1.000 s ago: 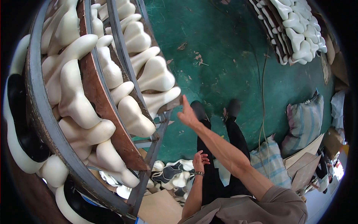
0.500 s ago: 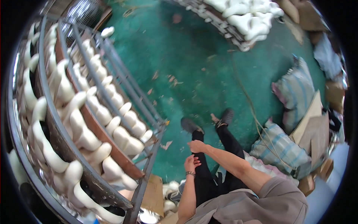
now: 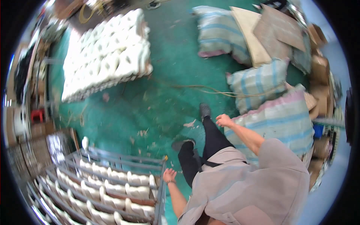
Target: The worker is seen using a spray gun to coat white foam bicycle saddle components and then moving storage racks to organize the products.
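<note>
My left hand [image 3: 170, 175], with a band at the wrist, is open and empty beside the end post of a grey metal rack [image 3: 164, 170]. I cannot tell whether it touches the post. Rows of smooth white moulded pieces [image 3: 98, 215] with rounded lobes lie on the rack's shelves. My right hand [image 3: 224, 120] hangs in front of me with its fingers curled in, and nothing shows in it. Nearest to it are two stuffed woven sacks with blue stripes, a large one [image 3: 277, 122] and a smaller one [image 3: 258, 83] beyond.
Far left, a broad stack of white moulded pieces [image 3: 108, 48] stands on the green floor [image 3: 165, 105]. A third striped sack [image 3: 217, 32] and flat boards [image 3: 251, 33] lie far right. A cord [image 3: 210, 90] runs across the floor, with scraps about. Cardboard boxes [image 3: 320, 71] line the right side.
My view has turned left, so the rack now lies lower left and the stack far left. My hands, close together before, have moved apart. My feet have stepped.
</note>
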The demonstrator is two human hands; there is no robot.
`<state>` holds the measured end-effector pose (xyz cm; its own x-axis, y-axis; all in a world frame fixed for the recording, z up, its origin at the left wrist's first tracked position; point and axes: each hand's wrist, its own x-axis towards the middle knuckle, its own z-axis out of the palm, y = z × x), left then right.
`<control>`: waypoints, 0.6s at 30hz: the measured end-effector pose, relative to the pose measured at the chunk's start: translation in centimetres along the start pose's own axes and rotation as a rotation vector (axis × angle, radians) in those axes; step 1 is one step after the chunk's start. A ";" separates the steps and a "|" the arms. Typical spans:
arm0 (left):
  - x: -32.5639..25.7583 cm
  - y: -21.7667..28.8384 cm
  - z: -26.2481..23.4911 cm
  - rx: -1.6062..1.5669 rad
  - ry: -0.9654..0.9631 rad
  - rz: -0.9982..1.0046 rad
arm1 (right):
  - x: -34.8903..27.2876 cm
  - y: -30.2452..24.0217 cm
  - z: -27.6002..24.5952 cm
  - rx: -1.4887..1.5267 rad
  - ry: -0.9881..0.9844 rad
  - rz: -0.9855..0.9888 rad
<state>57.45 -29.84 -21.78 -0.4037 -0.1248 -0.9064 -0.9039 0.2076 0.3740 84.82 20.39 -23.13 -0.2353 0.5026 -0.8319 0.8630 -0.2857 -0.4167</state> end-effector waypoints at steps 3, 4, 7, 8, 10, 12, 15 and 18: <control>-2.6 2.9 3.6 0.076 0.041 0.019 | -0.8 4.9 -2.4 -0.143 0.101 -0.019; -3.7 3.7 5.4 0.075 0.058 0.042 | -0.9 6.6 -3.4 -0.190 0.134 -0.046; -6.9 4.6 11.9 0.234 -0.072 0.051 | -0.3 11.4 -6.7 0.303 0.134 0.135; -7.7 4.9 14.6 0.304 -0.006 -0.023 | 0.4 12.6 -8.2 0.444 0.190 0.151; -9.5 5.1 19.4 0.532 -0.189 0.002 | 1.4 16.6 -12.3 0.844 0.202 0.232; -11.5 5.3 25.0 0.741 -0.275 0.047 | 2.8 20.5 -17.9 0.902 0.497 0.160; -14.1 7.1 32.9 0.966 -0.276 0.184 | 5.5 26.0 -29.8 0.608 0.977 0.329; -16.4 9.8 37.8 0.968 -0.393 0.383 | 7.8 30.8 -43.0 0.981 1.267 0.139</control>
<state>60.59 10.95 -10.68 -0.4040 0.3900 -0.8274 -0.1679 0.8576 0.4862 128.77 50.64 -26.69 0.7501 0.6058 -0.2652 0.1223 -0.5212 -0.8446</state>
